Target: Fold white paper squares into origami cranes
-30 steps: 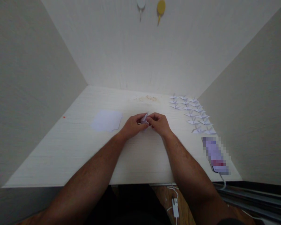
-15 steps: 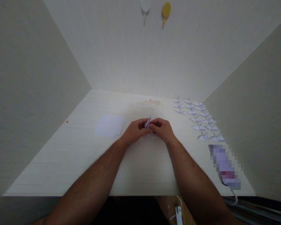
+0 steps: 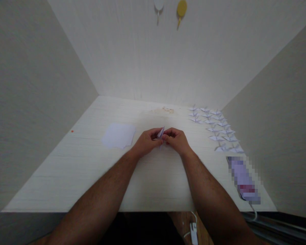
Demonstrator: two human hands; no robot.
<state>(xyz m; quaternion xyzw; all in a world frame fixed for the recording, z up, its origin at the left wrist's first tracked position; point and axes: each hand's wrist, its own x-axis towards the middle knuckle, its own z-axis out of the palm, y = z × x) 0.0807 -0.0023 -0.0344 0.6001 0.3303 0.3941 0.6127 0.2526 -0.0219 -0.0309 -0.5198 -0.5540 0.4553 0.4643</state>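
Note:
A small folded piece of white paper (image 3: 161, 133), pointed at its top, is pinched between my two hands above the middle of the desk. My left hand (image 3: 150, 140) closes on its left side with thumb and fingers. On the other side, my right hand (image 3: 175, 139) grips the paper's right edge, its fingertips meeting those of the left. Parts of the paper are hidden behind the fingers. To the left lies a stack of white paper sheets (image 3: 118, 135). Several folded white paper cranes (image 3: 215, 127) stand in rows at the right.
A phone (image 3: 242, 177) with a blurred screen lies at the right front, a white cable (image 3: 255, 214) running from it. Walls enclose the white desk (image 3: 66, 177) on three sides. White and yellow hooks (image 3: 181, 9) hang on the back wall. A power strip (image 3: 193, 233) is below.
The view has shifted very slightly. Both hands keep their hold on the folded paper in nearly the same place.

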